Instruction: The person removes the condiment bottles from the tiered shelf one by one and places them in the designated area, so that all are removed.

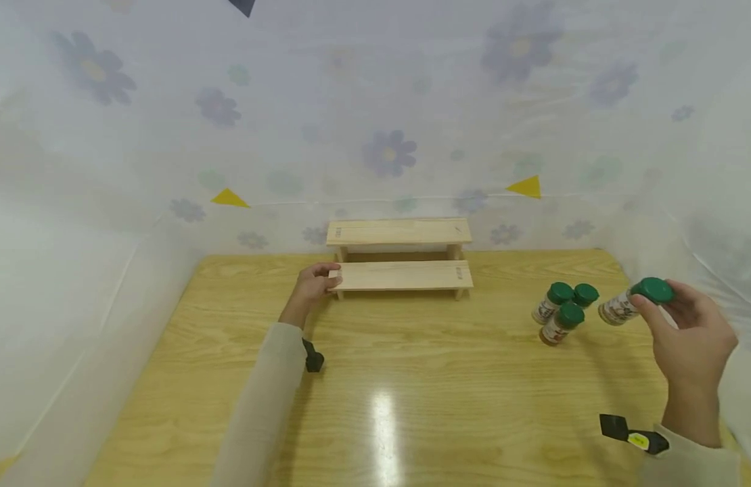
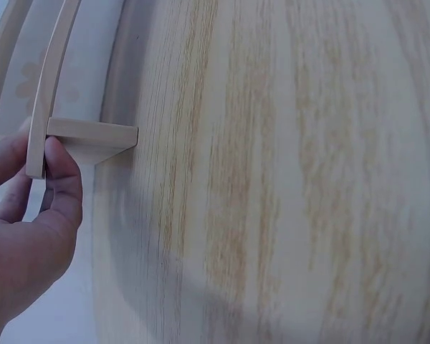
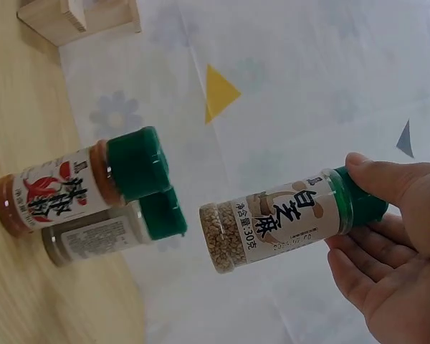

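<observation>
A two-tier wooden rack point(image 1: 400, 276) stands at the back of the table. My left hand point(image 1: 316, 281) pinches the left end of its lower shelf board point(image 2: 49, 79), thumb on one face and fingers on the other. On the right, my right hand point(image 1: 695, 335) holds a spice jar point(image 3: 272, 222) by its green cap, fingers and thumb around it. Pale seeds fill the jar, which hangs tilted above the table. Several green-capped jars stand close together just left of it, among them one with red-brown powder point(image 3: 54, 188) and a greyish one point(image 3: 93, 236).
The wood-grain table point(image 1: 461, 392) reaches back to a white curtain point(image 1: 327, 101) printed with flowers, which also encloses both sides. Yellow triangles point(image 1: 526, 187) are stuck on the curtain. A black wrist-camera mount point(image 1: 313, 357) sits beside the left forearm.
</observation>
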### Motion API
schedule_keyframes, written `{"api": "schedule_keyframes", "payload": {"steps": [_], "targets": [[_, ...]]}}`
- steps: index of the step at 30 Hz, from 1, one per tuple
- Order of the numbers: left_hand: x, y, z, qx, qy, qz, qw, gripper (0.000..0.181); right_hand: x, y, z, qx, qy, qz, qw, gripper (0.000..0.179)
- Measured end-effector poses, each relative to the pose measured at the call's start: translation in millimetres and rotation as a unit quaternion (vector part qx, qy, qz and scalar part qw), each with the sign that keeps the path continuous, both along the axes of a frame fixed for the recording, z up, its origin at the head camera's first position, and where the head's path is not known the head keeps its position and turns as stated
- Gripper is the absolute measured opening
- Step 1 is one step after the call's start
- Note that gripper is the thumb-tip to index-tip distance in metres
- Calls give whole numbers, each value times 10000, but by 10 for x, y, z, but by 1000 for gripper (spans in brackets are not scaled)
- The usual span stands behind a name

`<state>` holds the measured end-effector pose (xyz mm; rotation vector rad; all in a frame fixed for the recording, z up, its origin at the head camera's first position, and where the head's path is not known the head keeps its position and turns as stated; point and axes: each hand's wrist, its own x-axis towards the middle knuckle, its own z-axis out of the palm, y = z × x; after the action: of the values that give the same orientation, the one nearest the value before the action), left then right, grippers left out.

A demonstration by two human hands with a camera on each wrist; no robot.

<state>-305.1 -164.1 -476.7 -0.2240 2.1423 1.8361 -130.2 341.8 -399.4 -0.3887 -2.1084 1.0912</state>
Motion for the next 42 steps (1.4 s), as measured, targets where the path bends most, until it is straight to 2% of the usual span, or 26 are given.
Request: {"api": "schedule_keyframes", "payload": {"steps": [4, 12, 17, 24, 28, 33, 36, 42], "targets": [[0, 2, 4, -16, 3, 30, 10000, 37, 19, 59, -169, -155, -321, -78, 9993, 46], [-5, 8, -13, 8, 12, 13, 10000, 36, 17, 36, -393, -788, -476, 118, 9957, 45], [-6, 3, -30, 37, 43, -5, 10000, 37, 12, 4, -488, -770, -469, 259, 9956, 44], [4, -2, -21, 69, 92, -49, 9999, 38, -2, 16, -567, -1337, -1086, 393, 9843, 45], [-1, 4, -21, 98, 65, -20, 9999, 37, -12, 55, -609, -1370, -1236, 706, 9803, 46], [-7, 10, -21, 146, 20, 27, 9999, 36, -30, 85, -664, -1427, -1431, 890, 9753, 49], [15, 12, 16, 184, -22, 15, 9998, 36, -37, 99, -694, -1423, -1509, 977, 9734, 51], [118, 31, 188, 288, -144, -60, 9995, 39, -61, 131, -713, -1228, -1591, 1228, 9719, 56]]}}
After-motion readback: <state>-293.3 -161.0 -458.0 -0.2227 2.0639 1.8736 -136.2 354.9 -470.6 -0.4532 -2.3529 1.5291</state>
